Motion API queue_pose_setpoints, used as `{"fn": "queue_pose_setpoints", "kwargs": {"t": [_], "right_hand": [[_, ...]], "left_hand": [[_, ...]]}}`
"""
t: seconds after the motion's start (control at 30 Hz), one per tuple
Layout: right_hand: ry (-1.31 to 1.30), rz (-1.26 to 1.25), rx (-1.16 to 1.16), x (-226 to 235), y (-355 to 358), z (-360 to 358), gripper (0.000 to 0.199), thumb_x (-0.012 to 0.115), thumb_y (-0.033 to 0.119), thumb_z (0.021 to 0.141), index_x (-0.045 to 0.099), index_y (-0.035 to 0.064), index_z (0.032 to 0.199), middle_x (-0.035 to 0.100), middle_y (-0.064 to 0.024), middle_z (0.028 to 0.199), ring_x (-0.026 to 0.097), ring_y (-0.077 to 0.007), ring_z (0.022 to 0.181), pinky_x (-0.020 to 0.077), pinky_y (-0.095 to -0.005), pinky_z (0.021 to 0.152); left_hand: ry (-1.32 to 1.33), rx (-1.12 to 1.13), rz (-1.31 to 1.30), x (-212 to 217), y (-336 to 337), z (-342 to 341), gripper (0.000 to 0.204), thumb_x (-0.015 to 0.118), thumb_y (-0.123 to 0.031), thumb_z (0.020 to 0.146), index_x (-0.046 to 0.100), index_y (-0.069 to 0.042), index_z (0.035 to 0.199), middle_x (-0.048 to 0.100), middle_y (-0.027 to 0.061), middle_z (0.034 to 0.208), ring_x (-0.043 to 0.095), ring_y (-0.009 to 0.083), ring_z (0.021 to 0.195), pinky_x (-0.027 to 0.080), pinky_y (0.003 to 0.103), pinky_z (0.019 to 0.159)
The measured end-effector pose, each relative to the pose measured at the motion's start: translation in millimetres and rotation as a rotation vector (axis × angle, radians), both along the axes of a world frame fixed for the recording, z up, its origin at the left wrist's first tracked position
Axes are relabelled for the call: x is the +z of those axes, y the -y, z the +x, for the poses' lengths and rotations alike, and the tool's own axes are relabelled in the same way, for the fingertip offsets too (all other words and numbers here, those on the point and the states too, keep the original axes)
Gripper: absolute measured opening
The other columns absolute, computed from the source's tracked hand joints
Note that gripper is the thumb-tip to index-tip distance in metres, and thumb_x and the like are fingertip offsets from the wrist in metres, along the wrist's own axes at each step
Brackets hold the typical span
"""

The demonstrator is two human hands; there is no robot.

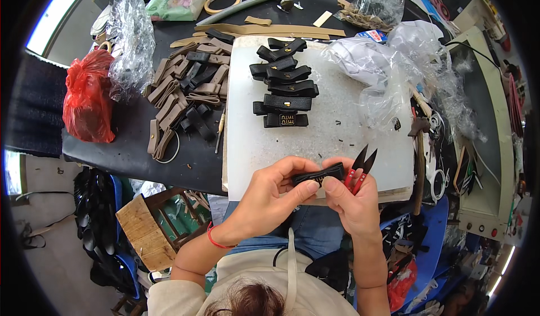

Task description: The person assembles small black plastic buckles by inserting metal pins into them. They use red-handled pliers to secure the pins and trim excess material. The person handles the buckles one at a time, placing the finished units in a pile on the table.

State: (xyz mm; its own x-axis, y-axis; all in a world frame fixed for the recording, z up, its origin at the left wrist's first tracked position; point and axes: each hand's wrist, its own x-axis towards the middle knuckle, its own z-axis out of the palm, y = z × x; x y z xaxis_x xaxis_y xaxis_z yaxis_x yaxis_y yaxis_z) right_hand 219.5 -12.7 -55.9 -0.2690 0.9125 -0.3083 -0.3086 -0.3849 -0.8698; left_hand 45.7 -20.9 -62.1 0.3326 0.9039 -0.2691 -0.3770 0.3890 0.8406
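Over the front edge of a white work board (pixel 349 141), both hands hold a black leather bow (pixel 315 176) with gold lettering. My left hand (pixel 278 186) pinches its left end between thumb and fingers. At the bow's right end, my right hand (pixel 351 195) grips it with the thumb in front. Tucked in that same hand are red-handled thread snips (pixel 363 172), their dark blades pointing up and apart. Farther up the board lies a column of several similar black bows (pixel 288 88), some with small gold pieces.
Left of the board are piled taupe and black strap loops (pixel 188 85) and a thin awl-like tool (pixel 220 130). A red plastic bag (pixel 90 99) stands far left. Clear plastic bags (pixel 388 63) cover the board's right side. A hammer (pixel 242 7) and tan strips (pixel 270 30) lie at the back.
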Motion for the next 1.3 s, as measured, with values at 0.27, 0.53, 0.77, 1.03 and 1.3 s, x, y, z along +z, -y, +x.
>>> {"fn": "queue_pose_setpoints", "kwargs": {"t": [0.27, 0.53, 0.77, 1.03, 1.3], "right_hand": [[0.059, 0.233, 0.088, 0, -2, 20, 0.032, 0.07, -0.003, 0.075, 0.062, -0.0028, 0.105, 0.064, -0.0041, 0.082, 0.053, -0.0036, 0.062, 0.0392, -0.0158, 0.051], [0.921, 0.815, -0.155, 8, 4, 5, 0.025, 0.069, 0.012, 0.082, 0.06, -0.0009, 0.102, 0.059, -0.008, 0.076, 0.056, -0.0154, 0.061, 0.0433, -0.0255, 0.057], [1.229, 1.12, 0.042, 9, 5, 4, 0.03, 0.074, 0.022, 0.074, 0.062, 0.005, 0.097, 0.056, -0.0036, 0.076, 0.055, -0.0197, 0.061, 0.043, -0.0309, 0.049], [1.293, 1.174, 0.123, 14, 3, 5, 0.023, 0.073, 0.022, 0.075, 0.064, 0.0055, 0.088, 0.055, -0.0024, 0.069, 0.054, -0.0171, 0.059, 0.042, -0.0298, 0.047], [0.857, 0.285, 0.285, 30, -3, 8, 0.021, 0.062, 0.019, 0.089, 0.06, -0.0004, 0.082, 0.058, -0.0089, 0.055, 0.056, -0.014, 0.046, 0.0411, -0.025, 0.046]], "left_hand": [[0.266, -0.166, -0.138, 18, 0, -10, 0.037, 0.053, -0.021, 0.095, 0.047, 0.002, 0.123, 0.061, 0.0125, 0.102, 0.062, 0.0157, 0.082, 0.053, 0.027, 0.075], [0.151, 0.019, -0.08, 6, 3, -1, 0.05, 0.056, -0.014, 0.092, 0.037, 0.001, 0.136, 0.058, 0.0116, 0.114, 0.057, 0.0189, 0.106, 0.047, 0.033, 0.092], [0.136, 0.004, -0.078, -1, 4, -6, 0.047, 0.054, -0.011, 0.092, 0.038, 0.003, 0.135, 0.055, 0.0133, 0.123, 0.055, 0.0179, 0.111, 0.048, 0.032, 0.093], [0.051, -0.039, 0.021, -4, 6, -7, 0.04, 0.051, 0.0, 0.091, 0.042, 0.006, 0.129, 0.055, 0.0142, 0.122, 0.054, 0.0179, 0.112, 0.045, 0.03, 0.095], [-0.122, -0.015, 0.202, -13, 15, -3, 0.032, 0.052, 0.002, 0.089, 0.052, 0.003, 0.121, 0.061, 0.0112, 0.114, 0.058, 0.0153, 0.105, 0.046, 0.029, 0.092]]}}
